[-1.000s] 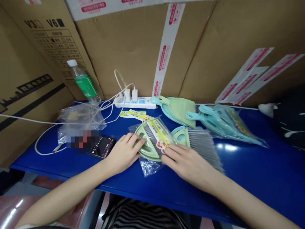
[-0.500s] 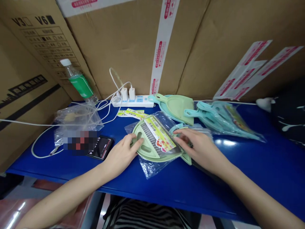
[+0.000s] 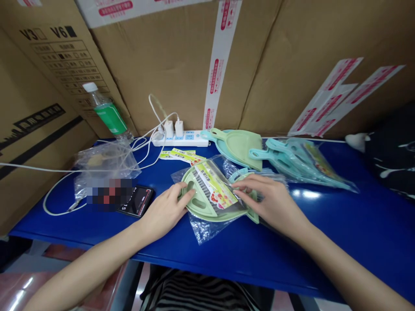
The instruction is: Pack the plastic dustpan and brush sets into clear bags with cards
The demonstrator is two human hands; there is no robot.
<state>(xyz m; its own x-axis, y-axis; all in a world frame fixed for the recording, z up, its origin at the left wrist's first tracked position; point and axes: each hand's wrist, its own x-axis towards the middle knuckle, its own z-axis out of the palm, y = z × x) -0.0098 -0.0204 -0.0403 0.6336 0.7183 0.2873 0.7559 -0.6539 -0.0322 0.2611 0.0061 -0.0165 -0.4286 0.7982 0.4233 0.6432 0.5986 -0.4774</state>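
Observation:
A pale green dustpan and brush set (image 3: 201, 190) lies in clear plastic on the table in front of me. A yellow printed card (image 3: 218, 186) covers part of the brush's grey bristles. My left hand (image 3: 170, 206) grips the set's left edge, thumb on top by the brush's oval holes. On the other side my right hand (image 3: 261, 194) is closed in a pinch on the clear plastic bag (image 3: 223, 166), at the card's right edge. Under and beside my right hand lie more brush pieces, partly hidden, one of them a light blue brush (image 3: 238, 174).
Behind the hands lie a loose green dustpan (image 3: 244, 147) over a blue one, and bagged blue sets (image 3: 292, 162) to the right. Loose cards (image 3: 181, 154), a power strip (image 3: 194, 138), cables, a phone (image 3: 138, 201) and a bottle (image 3: 110, 114) sit left and back, before cardboard boxes (image 3: 175, 65).
My right hand has moved slightly left, and its fingers have closed onto the plastic by the card. My left hand stays on the set's left edge.

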